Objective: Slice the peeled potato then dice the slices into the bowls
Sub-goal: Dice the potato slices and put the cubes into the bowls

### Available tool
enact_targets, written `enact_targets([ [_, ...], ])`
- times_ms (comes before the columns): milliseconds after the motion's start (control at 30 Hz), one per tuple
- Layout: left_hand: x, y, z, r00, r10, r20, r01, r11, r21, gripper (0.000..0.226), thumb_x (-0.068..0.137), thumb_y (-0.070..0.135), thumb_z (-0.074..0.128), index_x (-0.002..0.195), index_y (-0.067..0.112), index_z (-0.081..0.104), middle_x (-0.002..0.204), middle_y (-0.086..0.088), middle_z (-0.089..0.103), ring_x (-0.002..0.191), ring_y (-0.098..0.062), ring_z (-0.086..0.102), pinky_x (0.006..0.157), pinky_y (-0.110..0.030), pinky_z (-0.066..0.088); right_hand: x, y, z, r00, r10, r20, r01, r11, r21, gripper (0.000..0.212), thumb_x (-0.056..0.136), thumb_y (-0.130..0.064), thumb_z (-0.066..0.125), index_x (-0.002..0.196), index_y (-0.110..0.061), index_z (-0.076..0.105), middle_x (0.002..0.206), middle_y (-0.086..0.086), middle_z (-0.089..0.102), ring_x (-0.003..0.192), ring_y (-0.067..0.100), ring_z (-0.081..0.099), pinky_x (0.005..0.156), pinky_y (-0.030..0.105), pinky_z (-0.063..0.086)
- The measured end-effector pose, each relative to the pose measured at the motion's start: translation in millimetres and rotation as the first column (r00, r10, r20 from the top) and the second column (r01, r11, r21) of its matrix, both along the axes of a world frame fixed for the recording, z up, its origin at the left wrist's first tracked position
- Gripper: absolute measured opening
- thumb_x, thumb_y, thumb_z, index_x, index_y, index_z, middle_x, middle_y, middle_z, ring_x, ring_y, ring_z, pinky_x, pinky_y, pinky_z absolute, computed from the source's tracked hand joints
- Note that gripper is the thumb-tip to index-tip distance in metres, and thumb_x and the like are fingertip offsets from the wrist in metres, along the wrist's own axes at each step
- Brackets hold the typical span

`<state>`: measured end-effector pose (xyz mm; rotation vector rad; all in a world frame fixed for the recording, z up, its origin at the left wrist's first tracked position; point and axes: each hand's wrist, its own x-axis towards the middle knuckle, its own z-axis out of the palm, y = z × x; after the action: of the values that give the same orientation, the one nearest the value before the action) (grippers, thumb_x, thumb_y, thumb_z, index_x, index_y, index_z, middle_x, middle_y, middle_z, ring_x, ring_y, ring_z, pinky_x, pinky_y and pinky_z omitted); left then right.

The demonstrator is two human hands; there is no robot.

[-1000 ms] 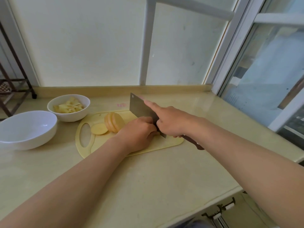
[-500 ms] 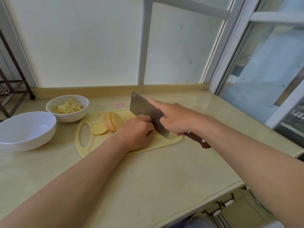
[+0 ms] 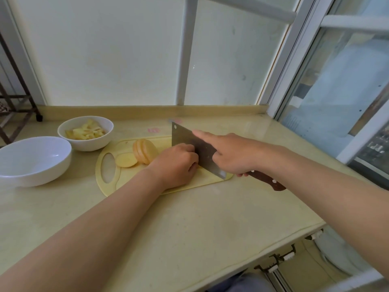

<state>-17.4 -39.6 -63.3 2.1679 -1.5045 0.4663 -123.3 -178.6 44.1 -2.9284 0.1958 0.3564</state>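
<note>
Beige counter, two bowls; right grip around cleaver, left grip curled over potato

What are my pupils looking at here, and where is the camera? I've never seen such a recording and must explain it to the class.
No machine here: a person works with bare hands, and the one camera sits on their head, looking down. On the counter lies a cutting board with potato slices; beside it stand a small bowl of potato pieces and a large bowl, empty. The right hand grips a cleaver, forefinger along the blade. The left hand curls over the rest of the potato, hidden beneath it.
</note>
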Motion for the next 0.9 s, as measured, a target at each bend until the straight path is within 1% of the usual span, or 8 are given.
enact_targets([
  [133, -1, 0, 0, 1.0, 0.003, 0.004, -0.003, 1.0, 0.003, 0.032, 0.082, 0.022, 0.045, 0.072, 0.006, 0.07, 0.071, -0.007, 0.059, 0.065, -0.027, 0.057, 0.053, -0.035, 0.05, 11, 7, -7, 0.999, -0.013, 0.036, 0.012, 0.999, 0.036, 0.081, 0.098, -0.011, 0.031, 0.157, -0.058, 0.002, 0.09, 0.004, 0.055, 0.054, 0.027, 0.062, 0.054, 0.04, 0.06],
  [233, 0, 0, -1, 1.0, -0.003, 0.006, 0.003, 1.0, 0.017, 0.035, 0.082, 0.023, 0.042, 0.076, 0.007, 0.073, 0.074, -0.008, 0.064, 0.068, -0.028, 0.06, 0.054, -0.034, 0.051, 26, 17, -15, 0.998, -0.013, 0.069, 0.009, 0.998, 0.058, 0.085, 0.097, -0.008, 0.033, 0.159, -0.055, 0.0, 0.09, 0.003, 0.055, 0.055, 0.026, 0.062, 0.05, 0.035, 0.057],
  [333, 0, 1, -1, 1.0, -0.007, 0.0, 0.007, 1.0, 0.028, 0.027, 0.08, 0.017, 0.049, 0.079, 0.007, 0.074, 0.078, -0.009, 0.067, 0.071, -0.029, 0.062, 0.056, -0.033, 0.051, 35, 20, -17, 0.997, 0.004, 0.08, -0.009, 0.998, 0.063, 0.088, 0.095, -0.006, 0.034, 0.159, -0.055, -0.002, 0.092, 0.003, 0.056, 0.055, 0.025, 0.062, 0.048, 0.031, 0.053],
  [433, 1, 1, -2, 1.0, 0.012, -0.003, -0.012, 0.999, 0.041, 0.034, 0.084, 0.024, 0.043, 0.081, 0.008, 0.074, 0.081, -0.007, 0.067, 0.075, -0.028, 0.062, 0.06, -0.036, 0.052, 29, 17, -15, 0.998, -0.005, 0.07, -0.001, 0.996, 0.089, 0.086, 0.096, -0.007, 0.033, 0.159, -0.055, -0.001, 0.091, 0.007, 0.058, 0.054, 0.025, 0.061, 0.053, 0.036, 0.057],
  [567, -1, 1, 1, 1.0, 0.022, -0.005, -0.021, 1.0, 0.013, 0.023, 0.082, 0.018, 0.052, 0.076, 0.007, 0.071, 0.073, -0.007, 0.06, 0.067, -0.026, 0.056, 0.056, -0.035, 0.05, 7, 8, -13, 0.999, -0.026, 0.046, 0.023, 0.997, 0.079, 0.083, 0.098, -0.009, 0.031, 0.158, -0.056, 0.0, 0.084, 0.008, 0.057, 0.054, 0.027, 0.06, 0.057, 0.04, 0.059],
  [767, -1, 1, 0, 1.0, 0.005, -0.015, -0.005, 1.0, 0.005, 0.024, 0.081, 0.017, 0.05, 0.072, 0.006, 0.07, 0.07, -0.008, 0.059, 0.064, -0.026, 0.055, 0.052, -0.032, 0.045, 8, 13, -16, 0.997, -0.027, 0.073, 0.023, 0.998, 0.056, 0.08, 0.099, -0.011, 0.032, 0.158, -0.054, -0.001, 0.091, 0.008, 0.059, 0.056, 0.028, 0.063, 0.056, 0.04, 0.06],
  [833, 0, 1, -2, 1.0, 0.006, -0.012, -0.006, 1.0, 0.009, 0.032, 0.082, 0.022, 0.044, 0.075, 0.007, 0.071, 0.074, -0.007, 0.062, 0.067, -0.027, 0.058, 0.054, -0.033, 0.048, 16, 17, -16, 0.997, -0.026, 0.079, 0.021, 0.998, 0.062, 0.081, 0.098, -0.01, 0.032, 0.158, -0.054, -0.001, 0.096, 0.009, 0.06, 0.058, 0.028, 0.064, 0.059, 0.043, 0.061],
  [900, 1, 1, -3, 1.0, 0.013, -0.009, -0.013, 1.0, 0.018, 0.037, 0.083, 0.025, 0.04, 0.079, 0.009, 0.073, 0.079, -0.006, 0.065, 0.073, -0.027, 0.06, 0.057, -0.033, 0.05, 24, 18, -15, 0.997, -0.032, 0.072, 0.026, 0.997, 0.073, 0.084, 0.097, -0.009, 0.033, 0.159, -0.054, -0.001, 0.097, 0.012, 0.061, 0.058, 0.028, 0.064, 0.057, 0.042, 0.061],
])
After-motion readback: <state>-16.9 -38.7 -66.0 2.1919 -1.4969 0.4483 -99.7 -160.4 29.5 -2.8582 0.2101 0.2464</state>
